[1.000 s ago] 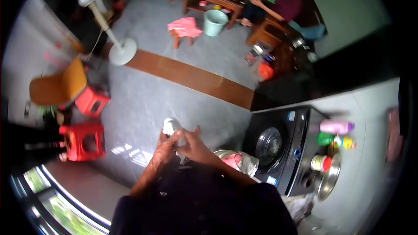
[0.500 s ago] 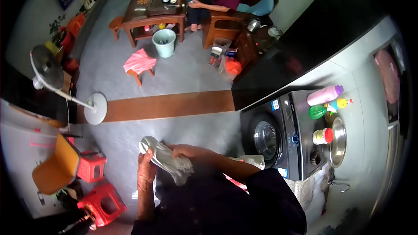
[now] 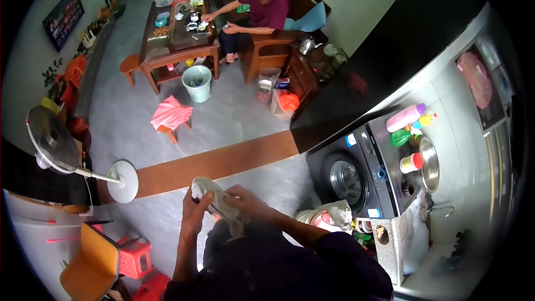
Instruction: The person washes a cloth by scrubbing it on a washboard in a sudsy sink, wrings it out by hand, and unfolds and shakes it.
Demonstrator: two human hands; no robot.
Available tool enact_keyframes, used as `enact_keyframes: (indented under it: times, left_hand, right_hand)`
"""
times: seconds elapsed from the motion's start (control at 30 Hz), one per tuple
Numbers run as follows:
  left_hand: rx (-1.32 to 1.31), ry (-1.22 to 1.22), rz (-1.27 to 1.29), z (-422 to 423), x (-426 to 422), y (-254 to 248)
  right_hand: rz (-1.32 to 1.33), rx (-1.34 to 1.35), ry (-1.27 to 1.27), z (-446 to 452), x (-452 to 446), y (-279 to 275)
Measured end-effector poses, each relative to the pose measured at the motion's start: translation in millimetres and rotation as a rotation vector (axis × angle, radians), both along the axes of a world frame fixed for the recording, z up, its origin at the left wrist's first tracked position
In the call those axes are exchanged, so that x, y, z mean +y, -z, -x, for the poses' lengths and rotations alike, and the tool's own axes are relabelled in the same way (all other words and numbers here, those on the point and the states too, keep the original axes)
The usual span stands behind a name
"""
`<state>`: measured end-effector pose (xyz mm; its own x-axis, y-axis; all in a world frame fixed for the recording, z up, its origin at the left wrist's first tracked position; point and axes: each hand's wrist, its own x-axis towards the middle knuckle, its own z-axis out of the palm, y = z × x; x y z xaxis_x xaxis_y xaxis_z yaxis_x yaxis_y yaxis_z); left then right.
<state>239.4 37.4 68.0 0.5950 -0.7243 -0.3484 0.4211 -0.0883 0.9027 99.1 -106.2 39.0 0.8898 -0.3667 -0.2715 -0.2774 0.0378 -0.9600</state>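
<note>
Our left hand [image 3: 195, 213] is closed in a grip, thumb [image 3: 207, 198] pointing up, its bare forearm [image 3: 185, 252] nearly upright in view. Our right hand [image 3: 249, 202] sits near it, just apart, fingers bent in a grip, knuckles uppermost. We angle that bare forearm [image 3: 296, 227] inward from the right, elbow bent.

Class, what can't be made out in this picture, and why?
All in the head view:
Pale cloth: full shape hidden by its folds, left hand and right hand.
Wall screen: picture too small and blurred.
Washing machine: contents obscured by dark door.
Lower red stool: cut off by bottom edge.
</note>
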Motion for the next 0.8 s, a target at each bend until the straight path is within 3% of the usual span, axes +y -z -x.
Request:
enact_keyframes:
  times: [0.17, 0.27, 0.47, 0.57, 0.67, 0.7, 0.8]
  left_hand:
    - [0.164, 0.056, 0.032, -26.2, 18.4, 30.2]
    - [0.105, 0.074, 0.046, -30.0, 19.2, 45.5]
    - [0.136, 0.06, 0.131, -27.8, 10.8, 42.1]
    - [0.23, -0.06, 0.145, -27.8, -4.5, 43.0]
    - [0.217, -0.113, 0.054, -27.3, -21.5, 38.4]
    - [0.179, -0.101, 0.049, -24.2, -29.8, 34.3]
    - [0.074, 0.002, 0.037, -14.1, -55.4, 26.6]
  right_hand:
    - [0.19, -0.009, 0.078, -25.6, 23.6, -10.5]
    - [0.232, 0.122, -0.011, -35.1, 12.0, -20.0]
    - [0.113, 0.027, 0.108, -51.2, -1.8, -26.3]
    - [-0.13, -0.018, 0.1, -54.4, -10.1, -14.8]
    - [-0.046, 0.027, 0.078, -53.3, -7.8, 0.8]
    - [0.167, 0.054, 0.042, -50.6, -11.7, 7.7]
    - [0.175, 0.031, 0.031, -44.9, -26.8, 40.1]
